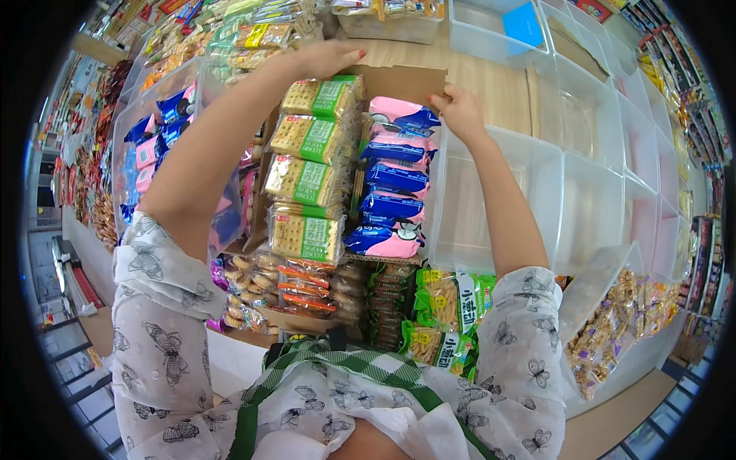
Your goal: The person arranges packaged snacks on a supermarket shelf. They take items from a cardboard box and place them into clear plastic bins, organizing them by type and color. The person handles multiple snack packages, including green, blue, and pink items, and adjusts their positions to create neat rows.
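A cardboard box (406,82) in front of me holds two rows of packets. On its left side are soda biscuit packs (305,181) in clear wrap with green labels. Pink-and-blue snack packets (395,179) fill its right side. My left hand (329,58) is at the box's far left corner, above the farthest biscuit pack; its thumb points right and its other fingers are mostly hidden. The far right corner of the box is pinched between the thumb and fingers of my right hand (460,112).
Clear plastic bins (495,195) stand to the right, one holding a blue card (522,26). At left, another clear bin (198,72) holds pink-and-blue packets. Green snack bags (440,345) and bagged cookies (250,276) lie nearest me. Wrapped snacks (261,37) are piled at the far left.
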A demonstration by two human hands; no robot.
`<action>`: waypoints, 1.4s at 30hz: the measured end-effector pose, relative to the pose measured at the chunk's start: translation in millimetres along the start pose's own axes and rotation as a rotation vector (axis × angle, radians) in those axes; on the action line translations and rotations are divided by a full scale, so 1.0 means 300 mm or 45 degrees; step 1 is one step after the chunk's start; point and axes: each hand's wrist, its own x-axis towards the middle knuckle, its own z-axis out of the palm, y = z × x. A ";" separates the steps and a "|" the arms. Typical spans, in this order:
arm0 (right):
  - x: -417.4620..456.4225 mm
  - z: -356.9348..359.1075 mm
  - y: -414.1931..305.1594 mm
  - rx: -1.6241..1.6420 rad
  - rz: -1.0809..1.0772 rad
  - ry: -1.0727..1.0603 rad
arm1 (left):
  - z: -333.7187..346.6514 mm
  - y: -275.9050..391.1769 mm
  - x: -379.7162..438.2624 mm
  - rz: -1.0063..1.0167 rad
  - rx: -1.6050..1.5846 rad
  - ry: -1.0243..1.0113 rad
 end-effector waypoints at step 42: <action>-0.066 0.117 0.169 -0.107 -0.212 0.361 | 0.080 -0.030 0.079 0.104 -0.280 -0.355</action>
